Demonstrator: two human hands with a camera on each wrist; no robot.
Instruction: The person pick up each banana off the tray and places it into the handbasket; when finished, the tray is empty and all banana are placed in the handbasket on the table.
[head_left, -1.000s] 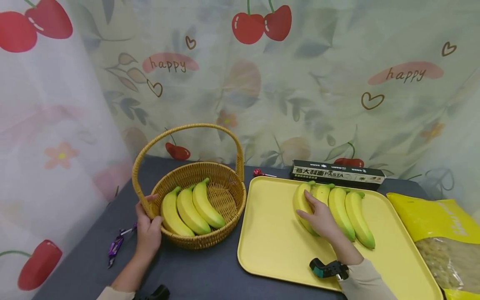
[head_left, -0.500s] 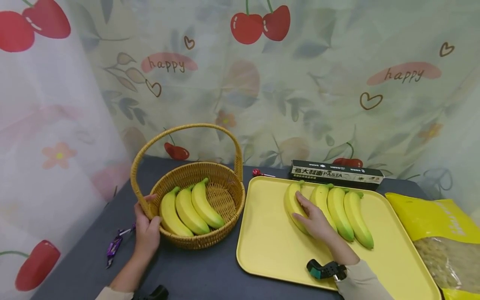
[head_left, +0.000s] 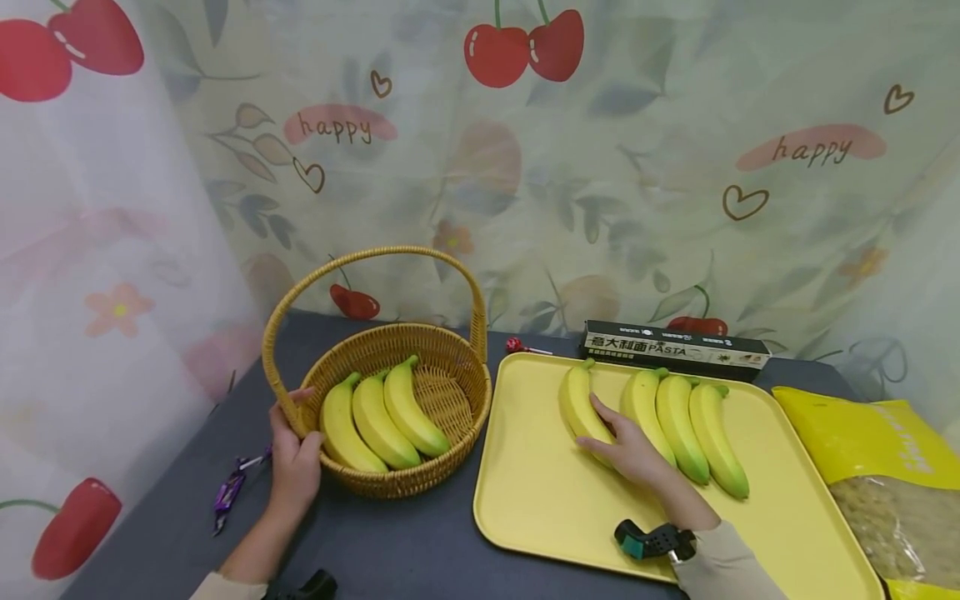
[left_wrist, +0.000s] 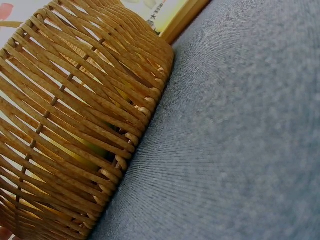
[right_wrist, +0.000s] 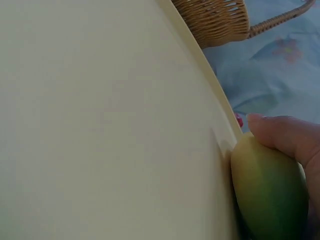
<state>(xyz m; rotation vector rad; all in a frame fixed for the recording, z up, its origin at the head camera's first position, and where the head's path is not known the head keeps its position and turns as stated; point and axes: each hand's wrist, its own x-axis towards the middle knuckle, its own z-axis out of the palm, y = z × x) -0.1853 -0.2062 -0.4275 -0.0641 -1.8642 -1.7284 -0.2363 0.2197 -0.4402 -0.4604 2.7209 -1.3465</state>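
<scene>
- Right hand (head_left: 636, 450): thumb and fingers round one curved yellow banana with a green tip (head_left: 576, 400), gripping it.
- Held banana is over the left-middle part of the pale yellow rectangular tray (head_left: 540, 500), stem toward the back edge; can't tell if it touches the tray surface.
- Three more yellow bananas with green tips (head_left: 681, 427) lie side by side on the tray, right of the held one, gap between; right hand partly covers the nearest.
- Left hand (head_left: 296, 467): grips the round tan woven wicker basket (head_left: 408, 482) at its left side, by the foot of the tall arched wicker handle (head_left: 397, 250).
- Basket stands upright, left of tray. Inside: three yellow bananas in a row (head_left: 384, 425), left and middle part; woven floor shows at right.
- Dark grey-blue cloth-like tabletop (head_left: 405, 550) under everything.
- Behind tray: long black-and-cream pasta box (head_left: 675, 348); small red-wrapped lollipop (head_left: 514, 344) near the back left corner.
- Right of tray: yellow plastic bag with clear window (head_left: 870, 433).
- Left of left hand: purple-wrapped lollipop (head_left: 231, 492).
- Backdrop: pale printed curtain (head_left: 420, 183), cherries, leaves, "happy" lettering.
- Black strap (head_left: 656, 540) on right wrist.
</scene>
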